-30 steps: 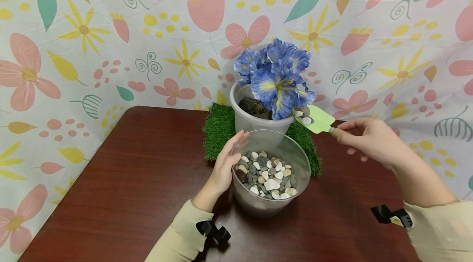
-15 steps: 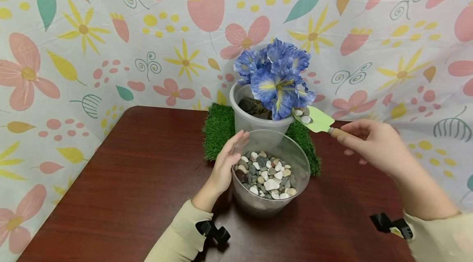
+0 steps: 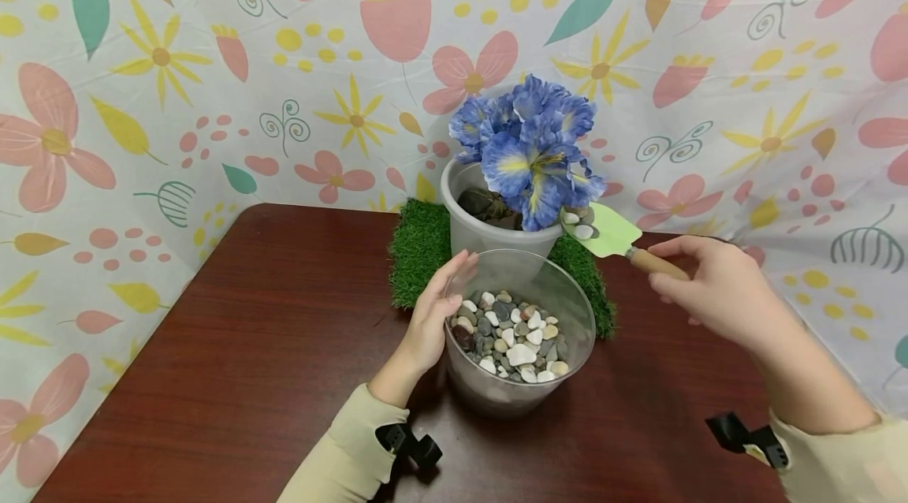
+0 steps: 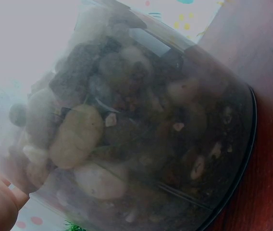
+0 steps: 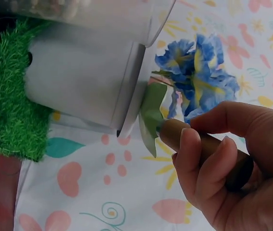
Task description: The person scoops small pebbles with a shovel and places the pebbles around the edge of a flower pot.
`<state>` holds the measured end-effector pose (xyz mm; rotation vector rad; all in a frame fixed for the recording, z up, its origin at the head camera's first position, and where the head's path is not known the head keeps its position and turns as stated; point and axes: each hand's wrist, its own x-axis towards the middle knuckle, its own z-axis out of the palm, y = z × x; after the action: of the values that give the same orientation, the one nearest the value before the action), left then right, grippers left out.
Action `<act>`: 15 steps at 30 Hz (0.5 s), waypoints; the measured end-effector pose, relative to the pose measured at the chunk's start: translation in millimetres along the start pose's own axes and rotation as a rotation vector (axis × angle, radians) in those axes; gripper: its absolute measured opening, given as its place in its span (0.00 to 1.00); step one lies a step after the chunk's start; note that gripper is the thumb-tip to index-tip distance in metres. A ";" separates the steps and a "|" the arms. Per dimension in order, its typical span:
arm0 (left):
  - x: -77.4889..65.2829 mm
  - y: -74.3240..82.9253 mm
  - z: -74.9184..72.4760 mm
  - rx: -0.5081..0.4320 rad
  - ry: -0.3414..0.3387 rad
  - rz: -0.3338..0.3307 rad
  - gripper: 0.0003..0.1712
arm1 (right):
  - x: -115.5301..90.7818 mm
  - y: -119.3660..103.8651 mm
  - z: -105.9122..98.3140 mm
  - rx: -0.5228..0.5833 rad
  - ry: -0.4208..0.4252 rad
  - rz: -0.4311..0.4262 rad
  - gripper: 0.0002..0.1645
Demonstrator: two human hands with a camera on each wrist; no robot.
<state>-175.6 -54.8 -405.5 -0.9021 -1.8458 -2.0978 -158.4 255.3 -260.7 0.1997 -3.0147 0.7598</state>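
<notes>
A: The right hand [image 3: 731,294] sits a little lower than a second ago, and more of the wooden handle [image 3: 658,263] shows ahead of its fingers.

B: Has the green trowel [image 3: 614,232] gone anywhere?

A: Hardly. Its blade is at the right side of the rim of the white pot [image 3: 471,239], with a few white and darker pebbles [image 3: 584,232] near the tip. Whether it touches the rim I can't tell.

B: How is the right hand holding on?

A: It's grasping the handle; the right wrist view shows the fingers curled round the wood.

B: And the left hand [image 3: 426,322]?

A: Same place as before, not clenched: its fingers lie fairly straight against the left side of the clear container [image 3: 489,399]. That stands upright on the surface [image 3: 248,329], just in front of the pot, with a bed of mixed stones [image 3: 518,337] inside.

B: What's in the pot?

A: Blue flowers [image 3: 539,156] rise from it, with something dark and lumpy below them. The pot stands on a grass mat [image 3: 418,251].
</notes>
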 end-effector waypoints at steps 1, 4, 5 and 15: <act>-0.1 0.0 0.0 0.000 0.000 0.000 0.34 | -0.6 0.1 -0.2 0.003 0.008 -0.006 0.24; -0.2 -0.5 -0.1 0.002 0.000 0.002 0.34 | -2.5 0.3 -0.3 0.013 0.046 -0.009 0.24; -0.2 -0.5 0.0 0.003 0.000 0.002 0.34 | -3.1 0.3 -0.2 0.021 0.060 -0.007 0.24; 0.2 -0.1 0.4 0.005 0.009 -0.011 0.35 | -5.5 -2.4 -1.4 0.091 0.199 -0.013 0.22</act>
<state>-175.6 -54.4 -405.5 -0.8823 -1.8553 -2.0993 -152.7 254.5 -258.6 0.1361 -2.7924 0.8609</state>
